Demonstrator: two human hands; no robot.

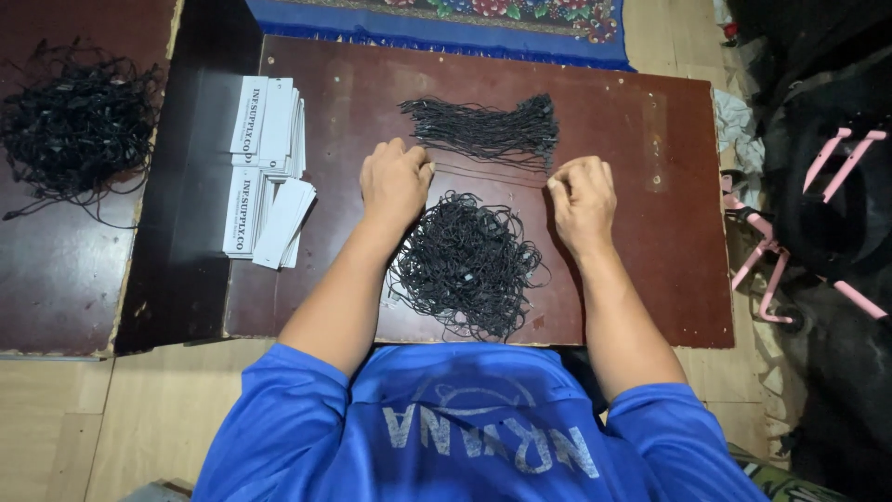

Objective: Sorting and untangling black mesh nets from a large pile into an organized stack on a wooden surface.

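Black thin cord (488, 172) is stretching taut between left hand (395, 181) and right hand (583, 200), both pinching its ends closed, lying mid-table between far straightened bundle (488, 130) and near tangled pile (467, 265).

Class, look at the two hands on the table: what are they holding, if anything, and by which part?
A thin black string, stretched taut between them. The left hand pinches one end and the right hand pinches the other, above the tangled pile of strings.
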